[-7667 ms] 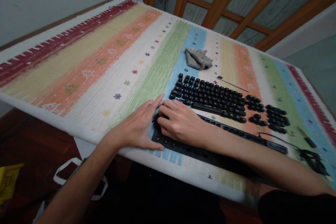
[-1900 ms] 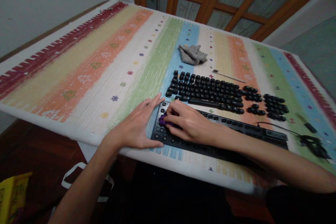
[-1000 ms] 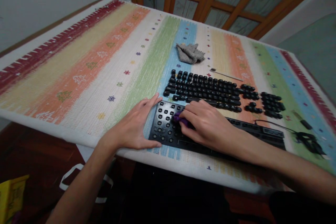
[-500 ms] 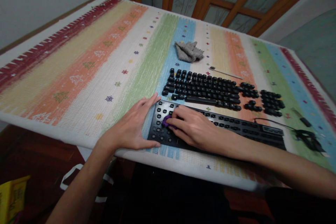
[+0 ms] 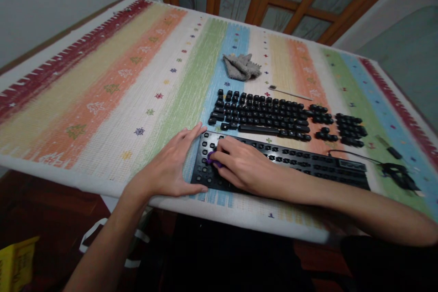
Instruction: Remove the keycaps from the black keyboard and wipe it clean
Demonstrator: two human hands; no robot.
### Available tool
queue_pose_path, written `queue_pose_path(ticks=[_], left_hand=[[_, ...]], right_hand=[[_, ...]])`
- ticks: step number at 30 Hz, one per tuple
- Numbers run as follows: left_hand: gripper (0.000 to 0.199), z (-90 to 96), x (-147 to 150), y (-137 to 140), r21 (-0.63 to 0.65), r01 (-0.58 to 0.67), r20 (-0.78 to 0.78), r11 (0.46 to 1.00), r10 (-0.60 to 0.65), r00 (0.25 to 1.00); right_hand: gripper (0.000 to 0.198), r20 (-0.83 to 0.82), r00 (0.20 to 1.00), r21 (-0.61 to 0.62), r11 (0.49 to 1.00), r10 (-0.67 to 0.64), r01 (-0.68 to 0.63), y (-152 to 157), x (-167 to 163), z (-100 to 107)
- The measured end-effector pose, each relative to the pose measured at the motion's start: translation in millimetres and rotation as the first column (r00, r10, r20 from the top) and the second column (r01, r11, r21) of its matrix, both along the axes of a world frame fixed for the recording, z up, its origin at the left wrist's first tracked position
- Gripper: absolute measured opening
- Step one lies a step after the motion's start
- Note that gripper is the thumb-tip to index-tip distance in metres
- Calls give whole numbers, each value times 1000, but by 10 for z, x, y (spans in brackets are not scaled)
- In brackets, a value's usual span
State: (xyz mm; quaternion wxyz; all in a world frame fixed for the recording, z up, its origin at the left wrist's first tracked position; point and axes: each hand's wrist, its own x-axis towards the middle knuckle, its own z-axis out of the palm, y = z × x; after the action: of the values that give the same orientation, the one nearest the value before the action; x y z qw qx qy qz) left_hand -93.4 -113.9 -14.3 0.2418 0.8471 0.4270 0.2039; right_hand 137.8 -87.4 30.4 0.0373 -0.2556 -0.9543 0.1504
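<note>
A black keyboard [image 5: 303, 163] with its keycaps removed lies along the near table edge. My left hand [image 5: 169, 164] braces its left end, fingertips at the far corner and thumb along the near edge. Between the bent fingers of my right hand [image 5: 236, 164] is a purple lump of cleaning gel [image 5: 212, 159], pressed on the bare switches near the left end. The fingers hide part of the lump. Just beyond the keyboard, the loose black keycaps [image 5: 262, 114] are laid out in keyboard order.
A crumpled grey cloth [image 5: 242, 67] lies farther back, with a thin brush-like stick [image 5: 290, 92] near it. To the right are a coiled black cable [image 5: 398, 175] and a small dark brush-like tool [image 5: 393, 151]. A striped tablecloth [image 5: 112, 114] covers the table.
My right hand has shifted slightly left over the switches with the purple cleaning gel. My left hand stays at the keyboard's end. The view has moved a little.
</note>
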Motion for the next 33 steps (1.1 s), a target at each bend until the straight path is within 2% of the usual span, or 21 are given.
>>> queue_pose_path(ticks=[2,4,7,10,13,16,25,33], left_hand=[[130,-2,1,-2,3,-3,-3,1000,3,1000],[130,-1,2,-4,5,-5,-7,1000,5,1000],[130,-1,3,-8,3,-8,-6,1000,8,1000],[130,-4,1,-10,-2,-9,-6,1000,9,1000],[131,-8,-3,-10,1,-8,-8,1000,8,1000],[131,-4,-2,-9,12,-10,-12,1000,10,1000],[130,0,9,-3,24,-3,-9,1000,3,1000],[130,-27,-10,0,17,-6,-7,1000,6,1000]], right_hand=[[21,-112,994,-120,993,6,-20,73,45,19],[20,-239,970,-185,983,-45,0,154,94,65],[15,-384,906,-100,984,-177,150,246,163,169],[12,-430,879,21,971,-206,239,263,213,245],[14,-356,921,95,974,-159,205,212,240,239],[17,-254,963,90,989,-94,120,139,246,159],[25,-153,987,94,995,40,-26,41,167,-117],[20,48,999,151,988,-18,11,-50,71,-27]])
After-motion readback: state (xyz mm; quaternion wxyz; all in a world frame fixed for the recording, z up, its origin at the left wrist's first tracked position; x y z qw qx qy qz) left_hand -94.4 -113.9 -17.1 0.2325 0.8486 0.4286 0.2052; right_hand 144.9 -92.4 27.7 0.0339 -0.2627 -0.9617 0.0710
